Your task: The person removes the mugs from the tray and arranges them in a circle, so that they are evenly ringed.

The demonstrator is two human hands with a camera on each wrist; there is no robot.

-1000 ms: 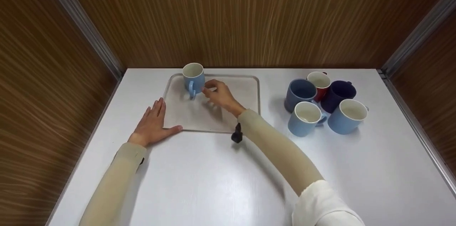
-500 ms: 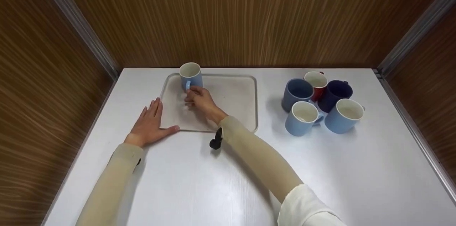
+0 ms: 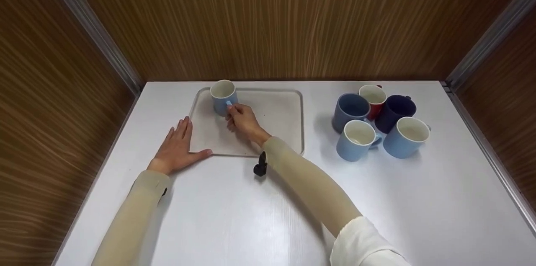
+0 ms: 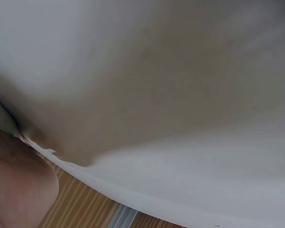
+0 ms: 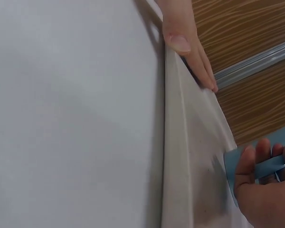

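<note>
A light blue mug (image 3: 220,104) with a white inside stands upright at the back left of a pale rectangular tray (image 3: 276,123). My right hand (image 3: 246,122) pinches its handle, which points toward the front right. In the right wrist view, the fingers (image 5: 245,166) curl round the handle of the blue mug (image 5: 232,164). My left hand (image 3: 176,148) lies with straight fingers against the tray's front left corner, thumb along the front edge and fingers along the left edge. Only a blurred part of the left hand (image 4: 21,185) shows in the left wrist view.
Several mugs stand close together at the right: a grey-blue mug (image 3: 351,111), a red mug (image 3: 374,97), a dark navy mug (image 3: 395,113) and two light blue mugs, one in front (image 3: 356,144). Wood-grain panels (image 3: 268,23) enclose the white table (image 3: 234,207) behind and on both sides.
My right hand has moved left to the mug and taken hold of its handle. The mug has shifted slightly toward the front and its handle has turned rightward. The left hand stays at the tray corner.
</note>
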